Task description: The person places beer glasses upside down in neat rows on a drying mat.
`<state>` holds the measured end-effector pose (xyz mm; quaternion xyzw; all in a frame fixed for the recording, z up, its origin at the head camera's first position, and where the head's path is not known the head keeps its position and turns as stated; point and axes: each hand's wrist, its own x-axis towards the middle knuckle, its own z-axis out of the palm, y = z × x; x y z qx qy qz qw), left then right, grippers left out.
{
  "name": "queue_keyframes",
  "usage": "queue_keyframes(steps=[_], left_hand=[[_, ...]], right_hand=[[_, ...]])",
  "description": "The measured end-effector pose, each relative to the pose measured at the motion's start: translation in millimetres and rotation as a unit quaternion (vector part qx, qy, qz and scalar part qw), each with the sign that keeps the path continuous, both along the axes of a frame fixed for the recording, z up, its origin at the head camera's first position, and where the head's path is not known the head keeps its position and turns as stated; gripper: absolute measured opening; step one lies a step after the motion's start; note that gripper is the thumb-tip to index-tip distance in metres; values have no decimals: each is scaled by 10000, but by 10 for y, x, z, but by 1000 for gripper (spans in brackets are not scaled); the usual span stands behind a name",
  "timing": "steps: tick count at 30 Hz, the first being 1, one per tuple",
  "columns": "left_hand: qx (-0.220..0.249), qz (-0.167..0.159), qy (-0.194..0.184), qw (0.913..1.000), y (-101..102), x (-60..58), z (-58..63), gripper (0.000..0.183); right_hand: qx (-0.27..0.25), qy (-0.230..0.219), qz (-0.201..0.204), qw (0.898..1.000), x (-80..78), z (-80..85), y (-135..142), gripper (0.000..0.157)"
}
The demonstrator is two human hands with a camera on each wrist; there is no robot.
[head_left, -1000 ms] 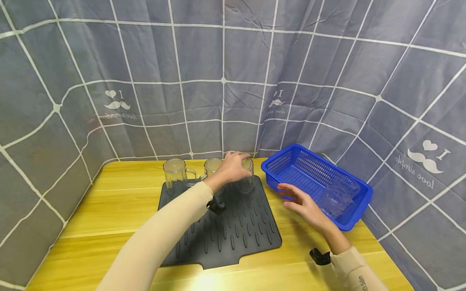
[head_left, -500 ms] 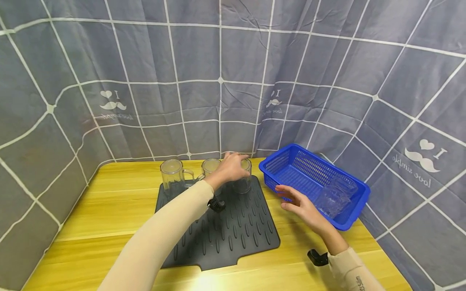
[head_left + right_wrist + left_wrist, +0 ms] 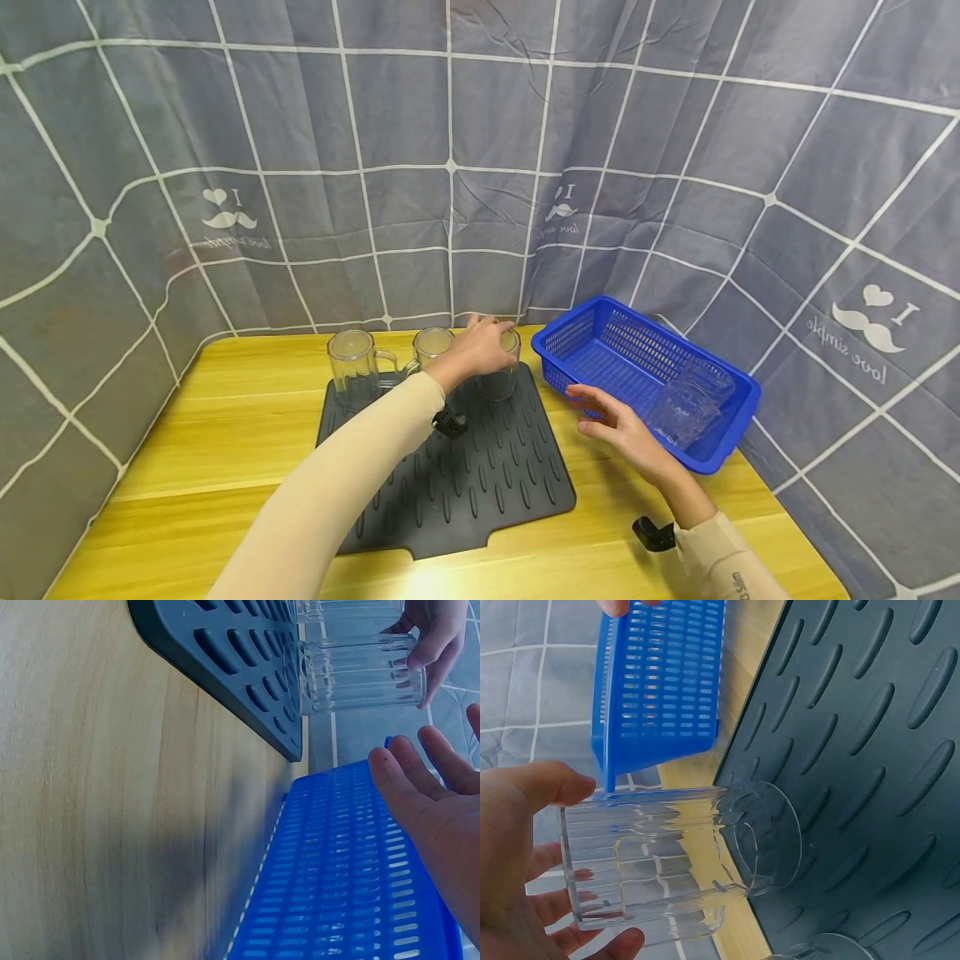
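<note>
My left hand (image 3: 480,348) holds the rightmost clear glass mug (image 3: 498,385) by its top end, and the mug stands on a dark ridged drying mat (image 3: 480,492). In the left wrist view, the thumb lies on one side of the mug (image 3: 675,855) and the other fingers reach round behind it. Two more glass mugs stand in a row to its left, one at the far left (image 3: 354,371) and a middle mug (image 3: 432,342) partly hidden by the hand. My right hand (image 3: 618,429) hovers by the near side of the blue basket (image 3: 551,367), fingers spread and holding nothing.
Clear glassware (image 3: 684,408) lies in the right end of the basket; its pieces overlap, so I cannot tell how many. The wooden table (image 3: 247,417) carries mat and basket. A grey checked curtain (image 3: 405,208) hangs behind and at both sides.
The head view has shifted slightly, moving the scene a little to the left. Both hands keep nearly the same pose, the left on the mug and the right by the basket.
</note>
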<state>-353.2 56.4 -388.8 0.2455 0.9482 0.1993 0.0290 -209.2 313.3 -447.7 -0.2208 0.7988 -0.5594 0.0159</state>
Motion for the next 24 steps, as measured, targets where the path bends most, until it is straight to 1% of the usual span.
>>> queue_keyframes(steps=[13, 21, 24], left_hand=[[232, 21, -9, 9997, -19, 18, -42, 61], [442, 13, -50, 9990, -29, 26, -48, 62], [481, 17, -12, 9988, -36, 27, -50, 62]], right_hand=[[48, -19, -66, 10000, 25, 7, -6, 51], [106, -1, -65, 9999, 24, 3, -10, 51], [117, 49, -62, 9999, 16, 1, -9, 51]])
